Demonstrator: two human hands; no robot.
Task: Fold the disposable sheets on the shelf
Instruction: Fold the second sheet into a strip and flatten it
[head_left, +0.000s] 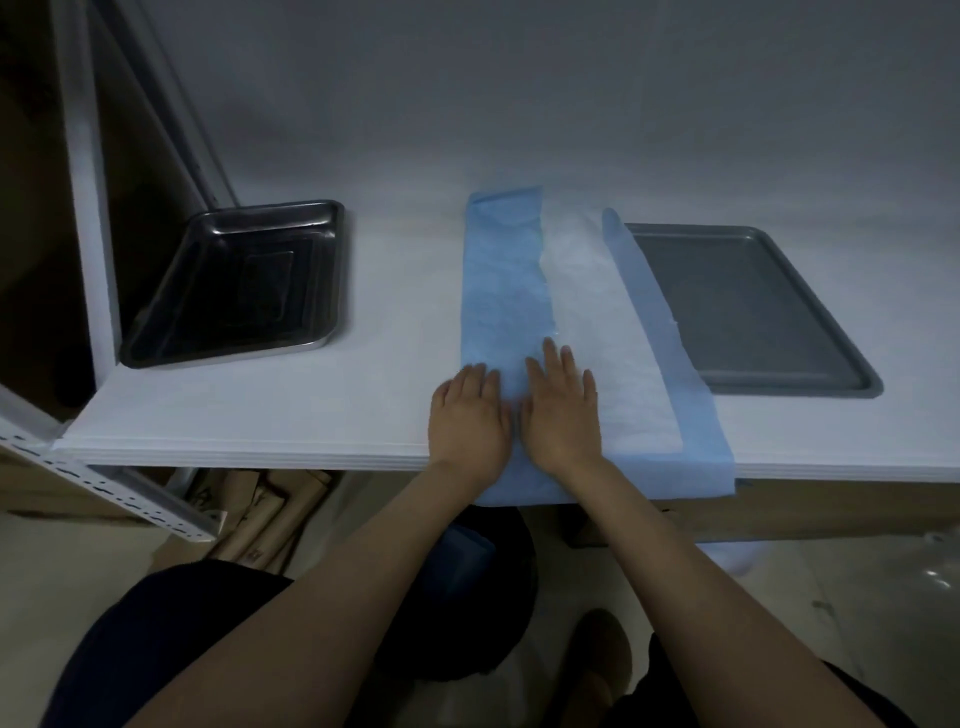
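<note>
1. The near end of the disposable sheet (506, 291) hangs over the front edge of the shelf (260, 410); I think its weight could pull the fold crooked.
2. The left hand (470, 410) and right hand (563, 410) lie flat side by side, fingers straight, pressing the blue folded strip near that edge. If they slide unevenly, the crease may wrinkle.
3. Farther back, the sheet's right edge overlaps the grey tray (753, 312), which could catch it. The black tray (239, 280) stands well apart.

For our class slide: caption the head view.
Both hands press flat on a partly folded blue sheet between two trays.
</note>
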